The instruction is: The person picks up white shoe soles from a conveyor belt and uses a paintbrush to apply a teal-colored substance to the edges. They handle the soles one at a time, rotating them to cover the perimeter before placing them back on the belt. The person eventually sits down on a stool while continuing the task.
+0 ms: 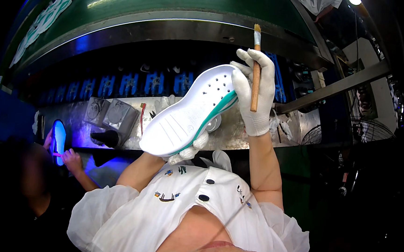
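A white shoe sole (182,115) with a green stripe along its side is held up in front of me, its inner face with small holes toward me. My left hand (190,149), in a white glove, grips the narrower lower end from beneath; the sole hides part of it. At the other end my gloved right hand (257,90) holds a wooden-handled brush (256,78) between its fingers, bristles pointing up. The right thumb touches the sole's upper edge.
Behind the sole runs a metal bench (161,105) with grey box-like containers (120,115) and a dark cone-shaped object (105,138). Blue fixtures (129,83) line up beyond. A green conveyor (192,1) crosses the far side. At left, a co-worker's hand (72,161) works at another sole.
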`<state>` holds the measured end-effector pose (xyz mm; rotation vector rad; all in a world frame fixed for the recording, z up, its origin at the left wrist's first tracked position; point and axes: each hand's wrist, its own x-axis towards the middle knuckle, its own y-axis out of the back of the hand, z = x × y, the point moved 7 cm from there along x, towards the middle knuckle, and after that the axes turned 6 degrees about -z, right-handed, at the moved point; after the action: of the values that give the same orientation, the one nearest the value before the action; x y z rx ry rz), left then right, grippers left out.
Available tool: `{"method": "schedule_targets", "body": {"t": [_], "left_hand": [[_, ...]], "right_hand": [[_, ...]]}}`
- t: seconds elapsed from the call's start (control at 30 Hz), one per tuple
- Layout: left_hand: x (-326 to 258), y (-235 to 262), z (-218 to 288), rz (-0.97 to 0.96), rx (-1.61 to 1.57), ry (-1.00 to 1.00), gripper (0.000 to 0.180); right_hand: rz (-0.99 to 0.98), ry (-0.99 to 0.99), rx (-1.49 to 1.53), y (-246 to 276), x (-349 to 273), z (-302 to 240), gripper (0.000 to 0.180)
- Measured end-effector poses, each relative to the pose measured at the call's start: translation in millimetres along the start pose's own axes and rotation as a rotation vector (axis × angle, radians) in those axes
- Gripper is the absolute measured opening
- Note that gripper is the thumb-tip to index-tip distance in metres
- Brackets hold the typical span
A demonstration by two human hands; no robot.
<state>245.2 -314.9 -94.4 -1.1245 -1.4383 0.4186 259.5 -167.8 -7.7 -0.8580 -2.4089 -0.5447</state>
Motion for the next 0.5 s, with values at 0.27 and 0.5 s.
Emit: {"method": "schedule_targets", "body": {"t": [0.27,0.5], "left_hand": [[21,3,21,-0.108,0.067,-0.087,0.072],[6,7,14,-0.068,0.062,-0.107,0.073]], "right_hand": [[0.028,-0.063,0.208,2,-2,20,0.028],[-0.036,-0.024,0.038,-7,-1,16,0.03]]}}
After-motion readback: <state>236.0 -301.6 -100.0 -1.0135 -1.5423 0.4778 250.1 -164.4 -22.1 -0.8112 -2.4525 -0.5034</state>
